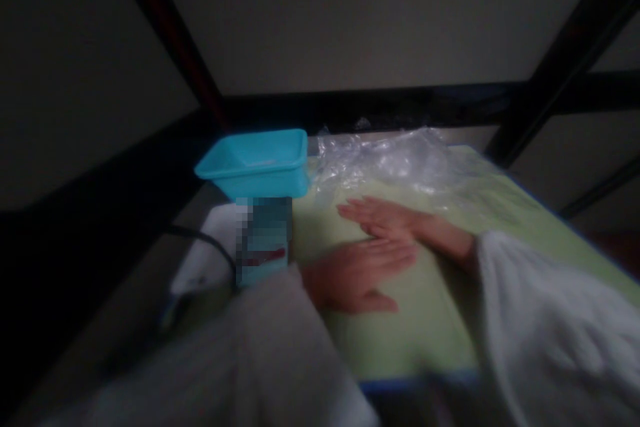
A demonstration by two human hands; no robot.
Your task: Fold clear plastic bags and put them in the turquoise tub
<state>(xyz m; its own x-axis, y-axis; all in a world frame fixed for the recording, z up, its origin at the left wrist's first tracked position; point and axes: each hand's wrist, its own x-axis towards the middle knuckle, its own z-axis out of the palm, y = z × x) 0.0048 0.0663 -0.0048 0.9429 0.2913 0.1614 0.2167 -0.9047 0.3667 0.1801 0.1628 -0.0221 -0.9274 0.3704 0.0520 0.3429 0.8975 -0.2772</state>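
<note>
Left hand: I see the left hand (pixel 360 273) palm down, fingers straight and pointing to 3 o'clock, thumb spread toward 4 o'clock; outline softly blurred.
Right hand: the right hand (pixel 383 213) reaches in from 4 o'clock, palm down, fingers pointing to 10 o'clock; its wrist side and the left fingers overlap in my view, contact uncertain.
Grip: both hands laid flat with fingers extended, 0 items held that I can make out.
Yellow-green surface: the yellow-green surface (pixel 420 340) lies directly under both hands, blue along its edge at 6 o'clock; I cannot tell whether it is a cover or the tabletop.
Room: dim; pale wall (pixel 370 20) at 12 o'clock, dark rail (pixel 370 110) across its foot, slanted posts at 10 and 2 o'clock.
Turquoise tub: 1 turquoise tub (pixel 265 180), upright, at 10 o'clock from the hands.
Clear plastic: 1 crumpled spread of clear plastic (pixel 400 160), between 12 and 1 o'clock.
Pixelated item: 1 pixelated item (pixel 263 233), at 9 o'clock, red mark on it.
White object: 1 white object (pixel 205 263), just beyond that at 9 o'clock, 1 dark cable (pixel 200 234) crossing it.
Sleeves: 2, pale, loose.
</note>
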